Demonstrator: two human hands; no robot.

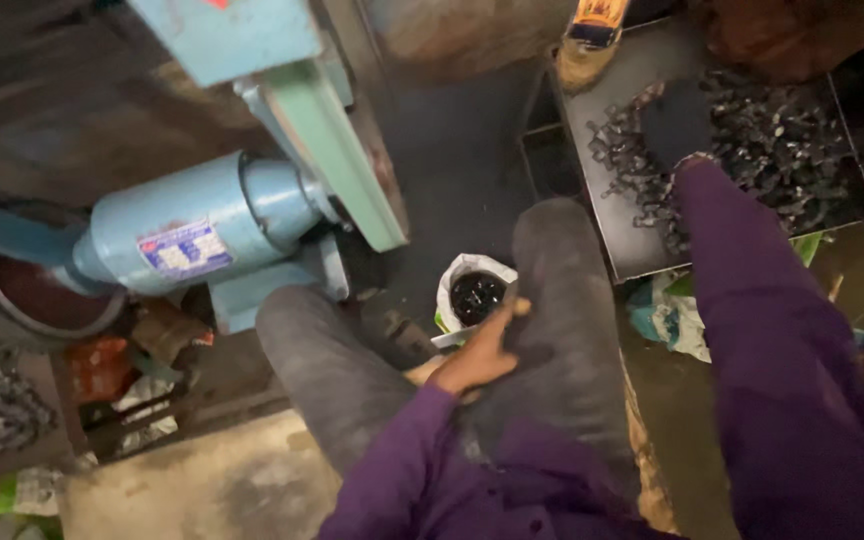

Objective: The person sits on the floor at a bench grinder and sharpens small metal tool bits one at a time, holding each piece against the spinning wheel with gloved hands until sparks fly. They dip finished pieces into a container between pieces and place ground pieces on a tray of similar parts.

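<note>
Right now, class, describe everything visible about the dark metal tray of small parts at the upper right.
The flat dark metal tray looks like thin sheet with a low raised edge. It sits tilted in the picture. A heap of small dark metal parts covers most of it. The right hand, seemingly in a dark glove, rests in the heap.

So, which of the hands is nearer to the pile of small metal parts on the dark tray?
Right. The right hand, in a dark glove, lies on the metal parts on the tray; the left hand rests on the knee, well apart.
</note>
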